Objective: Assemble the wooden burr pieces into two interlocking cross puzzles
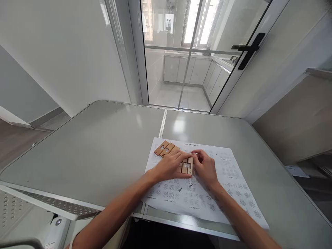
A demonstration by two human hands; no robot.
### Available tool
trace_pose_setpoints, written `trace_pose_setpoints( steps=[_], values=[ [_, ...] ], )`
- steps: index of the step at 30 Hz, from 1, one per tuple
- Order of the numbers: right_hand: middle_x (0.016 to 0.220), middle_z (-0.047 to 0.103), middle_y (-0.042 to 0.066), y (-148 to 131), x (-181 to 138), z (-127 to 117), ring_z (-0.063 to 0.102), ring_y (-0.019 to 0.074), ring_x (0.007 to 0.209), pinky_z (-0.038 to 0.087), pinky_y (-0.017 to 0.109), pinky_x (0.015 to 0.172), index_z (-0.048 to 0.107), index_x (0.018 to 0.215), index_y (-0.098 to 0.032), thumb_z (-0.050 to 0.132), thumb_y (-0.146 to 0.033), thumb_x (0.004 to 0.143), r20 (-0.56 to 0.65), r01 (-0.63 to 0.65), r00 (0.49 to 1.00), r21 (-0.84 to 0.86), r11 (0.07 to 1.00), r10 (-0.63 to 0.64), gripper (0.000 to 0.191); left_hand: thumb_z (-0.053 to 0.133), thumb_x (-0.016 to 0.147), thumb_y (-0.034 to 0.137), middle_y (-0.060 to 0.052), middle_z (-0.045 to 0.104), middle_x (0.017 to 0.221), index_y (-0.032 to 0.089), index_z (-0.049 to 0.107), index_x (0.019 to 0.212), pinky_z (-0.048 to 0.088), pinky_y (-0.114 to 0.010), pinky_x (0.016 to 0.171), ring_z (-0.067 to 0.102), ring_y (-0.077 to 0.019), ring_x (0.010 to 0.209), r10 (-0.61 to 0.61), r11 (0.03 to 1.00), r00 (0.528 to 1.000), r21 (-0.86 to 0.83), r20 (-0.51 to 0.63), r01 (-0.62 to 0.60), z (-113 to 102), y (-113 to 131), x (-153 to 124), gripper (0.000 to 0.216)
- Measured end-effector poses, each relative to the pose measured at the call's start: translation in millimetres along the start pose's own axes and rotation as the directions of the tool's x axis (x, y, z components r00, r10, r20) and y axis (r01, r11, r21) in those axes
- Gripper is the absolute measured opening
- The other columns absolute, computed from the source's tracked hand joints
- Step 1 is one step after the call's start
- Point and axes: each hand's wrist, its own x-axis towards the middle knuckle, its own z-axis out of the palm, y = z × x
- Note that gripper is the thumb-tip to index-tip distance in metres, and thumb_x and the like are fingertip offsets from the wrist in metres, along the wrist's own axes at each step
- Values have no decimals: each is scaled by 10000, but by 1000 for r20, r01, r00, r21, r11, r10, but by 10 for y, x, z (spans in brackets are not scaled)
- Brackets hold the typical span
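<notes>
We are facing a metal-framed glass door (190,50) between twelve and one o'clock, its black lever handle (250,50) sitting at two. Through the panes we are seeing pale cupboards (183,69) and a light tiled floor (172,95), while a window (209,20) is glowing with daylight at one. A plain white wall (72,48) is rising at ten o'clock; at nine, brown flooring (14,143) is meeting a grey skirting board (46,116). Before us, a grey table (103,138) is stretching from eight to four, its surface catching glare near the centre.
</notes>
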Motion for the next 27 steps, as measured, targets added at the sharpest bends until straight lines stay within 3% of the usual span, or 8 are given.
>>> trace_pose_setpoints(
  steps=[9, 18, 27],
  values=[
    [634, 641, -7, -27, -5, -1, 568, 175, 577, 430, 277, 579, 705, 930, -201, 536, -479, 984, 27, -12, 1000, 0, 1000, 12, 329, 797, 847, 559, -109, 687, 1270, 248, 493, 1450, 532, -439, 1017, 638, -307, 1207, -17, 999, 999, 32, 46, 16, 31, -50, -11, 743],
    [670, 672, 0, -33, -12, 8, 598, 183, 614, 445, 282, 605, 717, 940, -208, 549, -445, 977, 52, -2, 999, 7, 1000, 2, 293, 775, 866, 568, -114, 696, 1261, 226, 534, 1400, 520, -452, 1020, 645, -314, 1197, -37, 994, 999, 99, 11, 36, 64, -120, 2, 678],
    [638, 617, -17, -6, -13, 9, 538, 173, 589, 401, 287, 608, 720, 944, -206, 549, -444, 982, 65, 25, 998, -14, 1000, -24, 295, 799, 867, 491, -105, 687, 1282, 222, 560, 1334, 513, -473, 1038, 623, -316, 1223, -136, 981, 990, 132, -35, 139, 33, -152, 17, 589]
  ],
)
